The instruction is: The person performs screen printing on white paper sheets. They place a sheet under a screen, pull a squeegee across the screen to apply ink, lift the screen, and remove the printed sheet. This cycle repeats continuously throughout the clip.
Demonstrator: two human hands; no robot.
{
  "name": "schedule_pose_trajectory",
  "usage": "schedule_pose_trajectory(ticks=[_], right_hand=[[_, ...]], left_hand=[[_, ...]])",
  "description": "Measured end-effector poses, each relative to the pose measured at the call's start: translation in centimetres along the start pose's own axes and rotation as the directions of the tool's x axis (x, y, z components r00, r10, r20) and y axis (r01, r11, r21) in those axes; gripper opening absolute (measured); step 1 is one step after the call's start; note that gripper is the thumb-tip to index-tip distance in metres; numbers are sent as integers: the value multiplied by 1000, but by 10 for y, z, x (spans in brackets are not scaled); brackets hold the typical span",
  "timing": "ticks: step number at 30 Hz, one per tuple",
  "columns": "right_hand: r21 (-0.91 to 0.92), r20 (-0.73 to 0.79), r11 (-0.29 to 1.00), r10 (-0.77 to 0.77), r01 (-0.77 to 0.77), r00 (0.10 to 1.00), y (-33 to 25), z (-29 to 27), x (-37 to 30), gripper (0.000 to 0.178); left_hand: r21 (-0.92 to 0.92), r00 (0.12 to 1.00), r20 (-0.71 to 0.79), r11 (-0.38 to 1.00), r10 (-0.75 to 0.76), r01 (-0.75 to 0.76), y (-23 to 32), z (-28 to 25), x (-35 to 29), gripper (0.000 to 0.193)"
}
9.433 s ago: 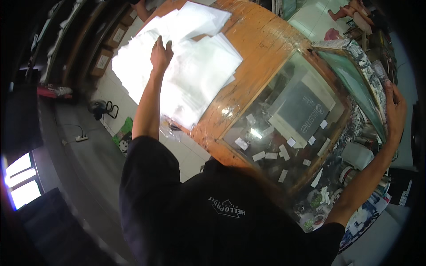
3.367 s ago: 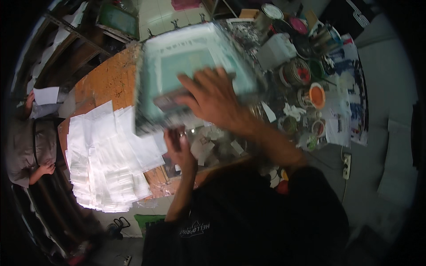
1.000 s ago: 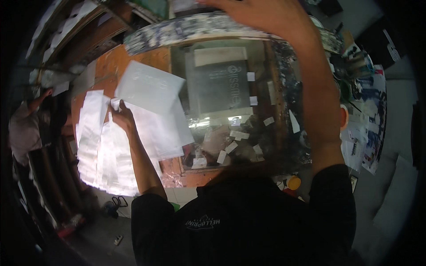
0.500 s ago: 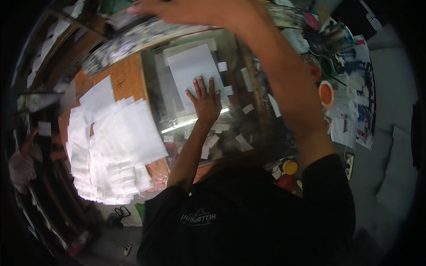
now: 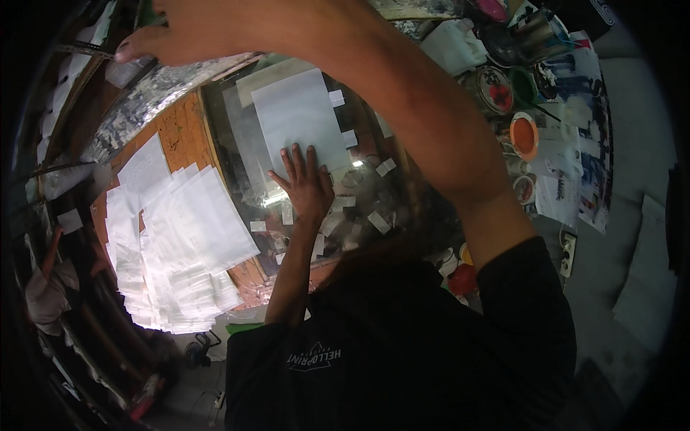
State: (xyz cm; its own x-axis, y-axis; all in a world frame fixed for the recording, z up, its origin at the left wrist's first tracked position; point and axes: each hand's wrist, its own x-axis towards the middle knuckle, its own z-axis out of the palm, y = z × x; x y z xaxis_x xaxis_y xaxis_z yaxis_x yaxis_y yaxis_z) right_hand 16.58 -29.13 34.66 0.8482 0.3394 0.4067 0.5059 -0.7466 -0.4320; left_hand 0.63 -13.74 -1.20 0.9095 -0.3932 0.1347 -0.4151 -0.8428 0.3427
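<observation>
On the far edge of the wooden tabletop, one paint-crusted frame showed only as a side strip; the right forearm hid its middle, the rest was cut off. One glass plate lay right of centre, far right corner behind that forearm. One pile of white sheets covered the near left corner; overlaps too tight to count. One single white sheet lay on the glass toward the far edge, mostly hiding a pale panel beneath. Two hands: right hand was over the far left corner, fingers cut off by the view's top, so couldn't tell if it gripped anything. Left hand was open, fingers spread on the single sheet's near edge. Past the right edge: one white jug, one orange pot, other tins overlapping. Small white slips on the glass: at least eight, some overlapping, two just beside the sheet's right edge.
</observation>
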Motion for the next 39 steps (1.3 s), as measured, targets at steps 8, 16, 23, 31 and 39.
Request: schedule_pose_trajectory(ticks=[8,16,23,31,39], right_hand=[[-129,-154,991,-40,20,987,5,39,-5,49],[-229,-47,971,58,-67,997,-14,171,-197,43],[-230,134,955,219,-185,966,8,219,-223,66],[-252,80,961,140,-116,987,30,241,-222,67],[-431,-26,887,171,-165,985,111,276,-138,71]], left_hand=[[-464,986,-121,885,-112,44,7,-62,-4,46],[-730,706,578,-646,-408,224,2,-131,-73,61],[-556,459,805,-747,-375,364,-24,-73,-75,80],[-554,406,820,-738,-403,386,-24,-71,-67,77],[-600,443,790,-686,-424,411,-18,-85,-63,83]])
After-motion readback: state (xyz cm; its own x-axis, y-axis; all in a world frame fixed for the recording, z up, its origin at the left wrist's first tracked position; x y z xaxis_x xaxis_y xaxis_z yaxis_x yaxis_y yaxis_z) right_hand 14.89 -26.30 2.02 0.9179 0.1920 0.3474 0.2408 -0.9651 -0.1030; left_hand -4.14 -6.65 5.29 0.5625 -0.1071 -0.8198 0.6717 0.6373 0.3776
